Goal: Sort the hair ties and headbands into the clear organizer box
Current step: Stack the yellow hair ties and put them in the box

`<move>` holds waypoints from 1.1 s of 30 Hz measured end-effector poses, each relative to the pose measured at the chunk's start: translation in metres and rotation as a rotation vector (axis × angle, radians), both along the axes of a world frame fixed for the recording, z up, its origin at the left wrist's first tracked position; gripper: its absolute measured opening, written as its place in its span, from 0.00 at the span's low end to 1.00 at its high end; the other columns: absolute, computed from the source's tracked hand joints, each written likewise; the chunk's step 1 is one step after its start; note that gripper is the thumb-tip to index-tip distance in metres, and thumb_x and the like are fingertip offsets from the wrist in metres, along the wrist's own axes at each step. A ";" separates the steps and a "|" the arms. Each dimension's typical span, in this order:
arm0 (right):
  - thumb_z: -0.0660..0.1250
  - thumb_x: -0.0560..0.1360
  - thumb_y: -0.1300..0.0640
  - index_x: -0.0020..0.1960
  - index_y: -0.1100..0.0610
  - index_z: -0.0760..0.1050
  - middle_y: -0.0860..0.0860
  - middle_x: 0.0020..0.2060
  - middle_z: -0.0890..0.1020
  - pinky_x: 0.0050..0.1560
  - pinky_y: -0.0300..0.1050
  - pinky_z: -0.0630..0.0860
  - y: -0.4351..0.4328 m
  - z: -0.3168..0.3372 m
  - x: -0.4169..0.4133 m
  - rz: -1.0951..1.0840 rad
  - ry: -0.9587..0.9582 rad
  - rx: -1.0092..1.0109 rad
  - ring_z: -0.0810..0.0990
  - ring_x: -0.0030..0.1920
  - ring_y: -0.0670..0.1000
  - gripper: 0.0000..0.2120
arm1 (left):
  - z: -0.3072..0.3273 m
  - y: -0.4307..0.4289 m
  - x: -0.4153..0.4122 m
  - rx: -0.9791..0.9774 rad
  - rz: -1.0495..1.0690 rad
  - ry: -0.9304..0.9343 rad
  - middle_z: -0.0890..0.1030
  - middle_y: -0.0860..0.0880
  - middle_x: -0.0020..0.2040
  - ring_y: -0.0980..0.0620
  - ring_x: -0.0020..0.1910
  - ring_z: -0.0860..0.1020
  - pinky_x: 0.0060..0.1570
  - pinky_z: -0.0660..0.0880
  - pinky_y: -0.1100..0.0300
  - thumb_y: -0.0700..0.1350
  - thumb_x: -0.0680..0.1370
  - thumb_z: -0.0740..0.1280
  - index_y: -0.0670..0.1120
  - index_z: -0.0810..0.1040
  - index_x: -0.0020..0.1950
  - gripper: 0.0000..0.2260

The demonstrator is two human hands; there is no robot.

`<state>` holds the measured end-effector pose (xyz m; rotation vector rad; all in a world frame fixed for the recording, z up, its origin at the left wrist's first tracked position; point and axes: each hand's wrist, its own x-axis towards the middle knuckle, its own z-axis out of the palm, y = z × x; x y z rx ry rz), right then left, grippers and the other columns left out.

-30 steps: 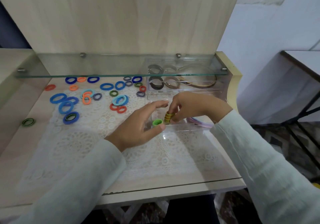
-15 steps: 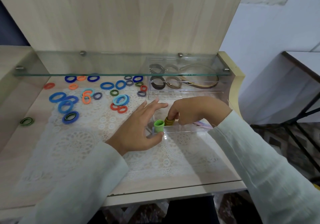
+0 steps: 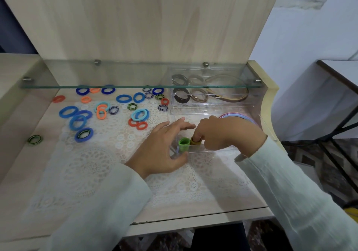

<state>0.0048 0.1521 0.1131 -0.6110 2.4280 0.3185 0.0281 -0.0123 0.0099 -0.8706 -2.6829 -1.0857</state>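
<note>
A clear organizer box (image 3: 209, 108) stands at the back right, and its pulled-out drawer (image 3: 215, 149) lies in front of it. A green stack of hair ties (image 3: 184, 144) stands upright in the drawer's front left corner, with a yellow stack (image 3: 194, 142) right beside it. My right hand (image 3: 226, 134) is curled over the yellow stack, index fingertip pushed into its middle. My left hand (image 3: 162, 150) has spread fingers over the drawer's left end and its thumb against the front wall. Pastel headbands (image 3: 237, 114) lie in the drawer behind my right hand.
Several loose blue (image 3: 68, 112), orange (image 3: 101, 113) and striped hair ties lie on the lace mat to the left; one green-black tie (image 3: 34, 139) sits apart at far left. A glass shelf (image 3: 116, 76) overhangs the back. Black ties (image 3: 182, 98) and a gold headband (image 3: 230, 96) fill the box's top.
My right hand has lowered the yellow stack into the drawer beside the green stack. My left hand's fingers have spread and its thumb now touches the drawer front.
</note>
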 end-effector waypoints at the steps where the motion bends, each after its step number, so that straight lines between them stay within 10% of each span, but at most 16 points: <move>1: 0.56 0.80 0.55 0.68 0.52 0.72 0.54 0.60 0.74 0.51 0.44 0.65 -0.001 0.000 0.001 -0.005 0.002 0.005 0.68 0.60 0.56 0.17 | -0.001 0.000 0.000 -0.005 -0.003 0.013 0.58 0.73 0.65 0.81 0.66 0.49 0.75 0.51 0.58 0.50 0.72 0.71 0.55 0.66 0.74 0.31; 12: 0.56 0.80 0.58 0.69 0.48 0.71 0.52 0.62 0.73 0.59 0.47 0.67 0.000 0.005 0.007 -0.040 0.012 -0.019 0.67 0.62 0.56 0.19 | -0.003 0.000 0.000 -0.033 -0.001 0.024 0.60 0.70 0.63 0.87 0.60 0.43 0.66 0.43 0.75 0.45 0.74 0.72 0.54 0.67 0.73 0.29; 20: 0.55 0.80 0.59 0.70 0.49 0.70 0.53 0.61 0.73 0.54 0.45 0.64 0.000 0.000 0.007 -0.045 0.018 -0.029 0.65 0.62 0.57 0.19 | -0.004 0.002 0.002 0.022 0.020 0.124 0.76 0.48 0.68 0.73 0.68 0.56 0.74 0.54 0.59 0.45 0.72 0.72 0.46 0.72 0.62 0.20; 25: 0.54 0.81 0.58 0.69 0.53 0.71 0.54 0.61 0.74 0.53 0.42 0.61 0.001 0.002 0.007 -0.031 0.007 -0.017 0.67 0.62 0.57 0.19 | -0.012 -0.001 -0.004 -0.004 -0.048 0.174 0.79 0.56 0.63 0.57 0.74 0.65 0.74 0.59 0.45 0.49 0.73 0.67 0.51 0.77 0.55 0.11; 33: 0.54 0.80 0.60 0.68 0.54 0.72 0.55 0.62 0.74 0.52 0.42 0.62 0.004 0.002 0.005 -0.037 -0.006 -0.012 0.70 0.62 0.57 0.19 | -0.011 -0.001 -0.002 0.028 -0.086 0.159 0.78 0.59 0.65 0.58 0.75 0.65 0.75 0.56 0.45 0.51 0.71 0.68 0.53 0.79 0.58 0.16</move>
